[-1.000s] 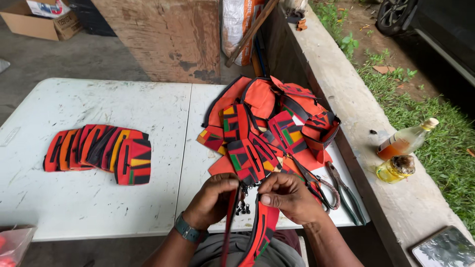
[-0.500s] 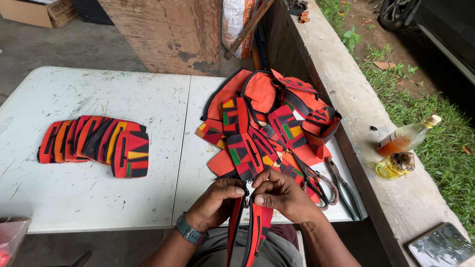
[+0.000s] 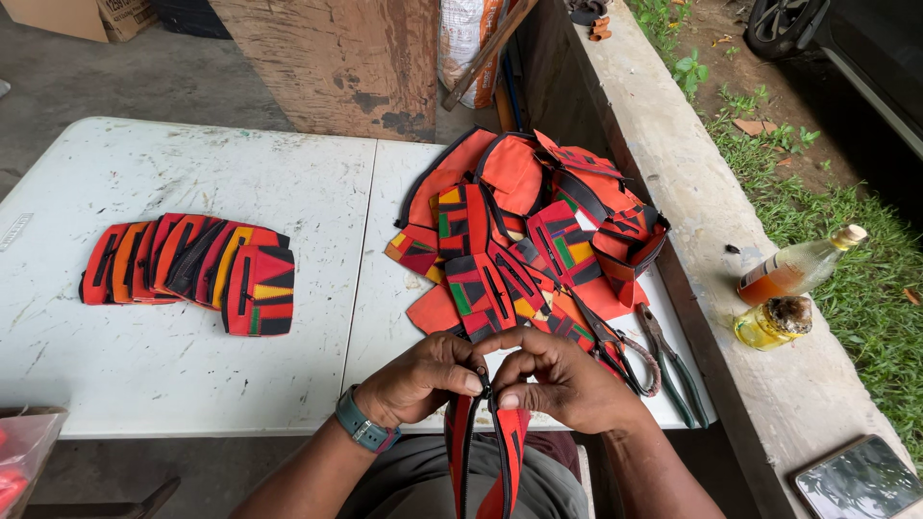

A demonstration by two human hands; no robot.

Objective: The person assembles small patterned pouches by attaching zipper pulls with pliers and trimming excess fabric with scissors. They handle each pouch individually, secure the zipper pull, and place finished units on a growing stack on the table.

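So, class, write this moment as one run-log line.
left hand: pinching zipper strip | right hand: pinching same strip | table: fabric pile, stacked pieces, pliers

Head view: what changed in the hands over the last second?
Both hands, left hand and right hand, drew back off the fabric pile toward the body, fingertips closing together at the zipper strip top. The fanned stack and pliers stayed put.

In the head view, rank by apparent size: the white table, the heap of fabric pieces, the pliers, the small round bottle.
1. white table
2. heap of fabric pieces
3. pliers
4. small round bottle

The last two look close.
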